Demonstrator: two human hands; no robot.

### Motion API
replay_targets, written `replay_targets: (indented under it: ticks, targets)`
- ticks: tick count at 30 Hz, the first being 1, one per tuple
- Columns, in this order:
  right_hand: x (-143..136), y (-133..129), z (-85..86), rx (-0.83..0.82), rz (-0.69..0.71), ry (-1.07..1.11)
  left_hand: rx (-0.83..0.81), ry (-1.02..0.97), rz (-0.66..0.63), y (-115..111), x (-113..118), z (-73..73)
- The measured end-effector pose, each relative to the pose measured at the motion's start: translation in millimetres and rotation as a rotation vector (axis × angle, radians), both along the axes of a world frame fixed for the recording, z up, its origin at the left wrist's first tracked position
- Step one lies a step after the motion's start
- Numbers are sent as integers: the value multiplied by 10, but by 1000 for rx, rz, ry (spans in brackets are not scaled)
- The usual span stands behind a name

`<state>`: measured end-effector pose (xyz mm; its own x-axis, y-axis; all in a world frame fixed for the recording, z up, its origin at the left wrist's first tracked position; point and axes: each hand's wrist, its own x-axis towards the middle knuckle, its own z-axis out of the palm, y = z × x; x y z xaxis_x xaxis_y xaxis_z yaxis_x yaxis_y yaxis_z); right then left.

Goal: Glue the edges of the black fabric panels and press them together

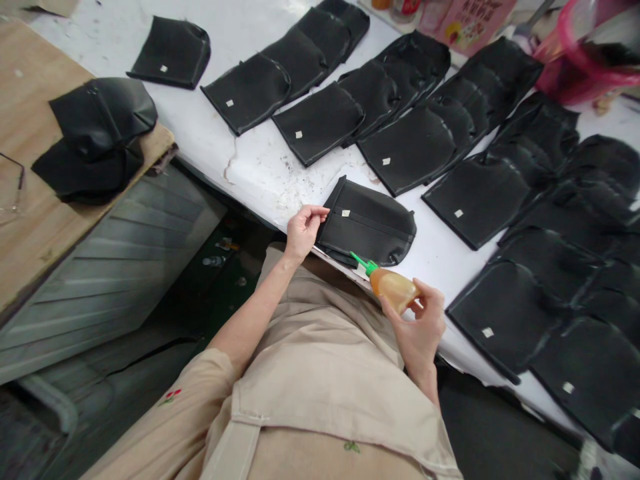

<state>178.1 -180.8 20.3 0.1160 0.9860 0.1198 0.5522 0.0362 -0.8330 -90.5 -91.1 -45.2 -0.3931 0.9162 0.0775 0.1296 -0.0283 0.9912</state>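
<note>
A black pouch (375, 223) lies at the near edge of the table (260, 167), one end pinched in the left hand's (303, 233) fingertips. The right hand (420, 323) grips an amber bottle (394, 288); its green nozzle (369, 267) perhaps touches the pouch's near side.

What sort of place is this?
Probably a small workshop for leather-like goods: overlapping rows of similar black pieces lie on a worn white table, and the person's right hand holds a squeeze bottle with a green nozzle.
</note>
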Motion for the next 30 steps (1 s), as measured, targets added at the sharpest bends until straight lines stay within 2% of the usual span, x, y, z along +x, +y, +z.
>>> replay_targets:
  ticks: [4,7,10,14,19,24,27,30]
  targets:
    - [158,19,40,-94,-158,194,13,17,-12,5,4,-10]
    - [308,71,29,-167,-255,484,10,60,-27,18,10,-14]
    - [460,131,-30,-237,-224,806,7,159,-57,57,11,-1]
    - [551,222,-135,-248,-193,1014,-48,342,-84,176,-15,56]
    - [507,369,-319,-177,-295,1039,-119,633,-98,383,-48,163]
    - [534,498,-527,-189,-278,993,-192,764,-88,543,-36,200]
    - [574,553,-566,-173,-265,1004,-227,809,-74,571,-32,227]
    - [596,585,-545,-171,-234,1009,-224,808,-58,515,-28,325]
